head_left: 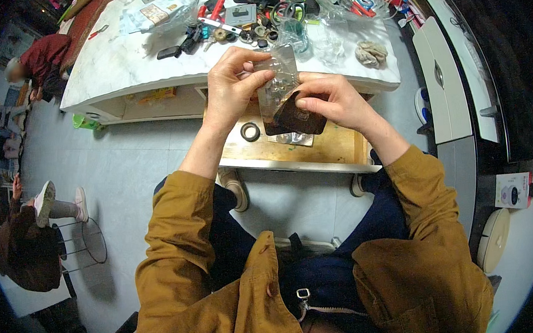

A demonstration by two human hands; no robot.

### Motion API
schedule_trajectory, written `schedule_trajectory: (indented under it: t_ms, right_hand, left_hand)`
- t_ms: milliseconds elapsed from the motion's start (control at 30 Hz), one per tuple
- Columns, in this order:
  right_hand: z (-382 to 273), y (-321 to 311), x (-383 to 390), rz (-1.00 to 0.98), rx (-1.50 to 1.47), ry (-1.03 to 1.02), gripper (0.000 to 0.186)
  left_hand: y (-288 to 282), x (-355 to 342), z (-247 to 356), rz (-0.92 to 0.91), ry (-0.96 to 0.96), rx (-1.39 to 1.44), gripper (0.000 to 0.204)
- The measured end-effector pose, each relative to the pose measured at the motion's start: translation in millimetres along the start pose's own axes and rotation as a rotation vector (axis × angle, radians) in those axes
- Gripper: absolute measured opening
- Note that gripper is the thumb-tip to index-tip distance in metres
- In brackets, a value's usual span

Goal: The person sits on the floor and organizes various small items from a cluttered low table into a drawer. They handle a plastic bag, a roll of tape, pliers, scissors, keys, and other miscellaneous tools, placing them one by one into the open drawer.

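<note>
My left hand (232, 84) pinches the upper left edge of a clear plastic sleeve (284, 62), which has small shiny bits in it that I cannot make out. Dark brown, leather-like flaps (303, 118) hang below it and look like part of the same small case. The fingers of my right hand (335, 100) close on the right side of these flaps, thumb on top. Both hands hold the case above an open wooden drawer (334, 152). Inside the drawer lie a black ring (250, 132) and a small clear packet (295, 139), partly hidden under the case.
Across the white marble-look table (111, 63) are red-handled pliers (215, 9), several small dark parts, clear plastic bags (329, 49) and a crumpled cloth (371, 54). A cabinet (441, 77) stands right. Two other people are at the left, one near a wire stool (94, 239).
</note>
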State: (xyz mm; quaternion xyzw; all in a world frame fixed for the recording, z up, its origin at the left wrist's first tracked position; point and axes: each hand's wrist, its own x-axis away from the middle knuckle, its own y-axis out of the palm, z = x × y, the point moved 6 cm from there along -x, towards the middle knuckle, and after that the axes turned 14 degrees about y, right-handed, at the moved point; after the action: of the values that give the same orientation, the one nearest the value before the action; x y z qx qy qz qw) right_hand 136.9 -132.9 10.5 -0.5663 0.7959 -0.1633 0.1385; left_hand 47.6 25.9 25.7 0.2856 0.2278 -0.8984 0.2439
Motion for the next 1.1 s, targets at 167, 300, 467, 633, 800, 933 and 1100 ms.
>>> schedule_trajectory:
  t_ms: [167,300,467,633,800,933,1100]
  right_hand:
    - [4,3,2,0.006,-0.075,0.049,0.014]
    - [3,1,1,0.018,-0.032,-0.018,0.014]
    - [-2,0,0,0.040,-0.011,-0.076,0.013]
    - [-1,1,0,0.056,0.096,-0.150,0.012]
    - [-1,7,3,0.057,0.149,-0.163,0.014]
    - [-2,11,2,0.041,0.198,-0.182,0.015]
    - [3,5,0,0.004,0.182,-0.178,0.016]
  left_hand:
    - [-3,2,-11,0.036,0.033,-0.021,0.008]
    - [-4,1,-5,0.053,0.035,-0.042,0.007]
    - [-2,4,-12,0.075,-0.152,0.209,0.012]
    - [-7,0,-9,0.093,-0.151,0.363,0.033]
    - [-5,-3,-13,-0.063,-0.219,0.313,0.032]
    - [-1,7,-26,-0.127,-0.409,0.505,0.020]
    - [-4,10,-35,-0.096,-0.504,0.601,0.013]
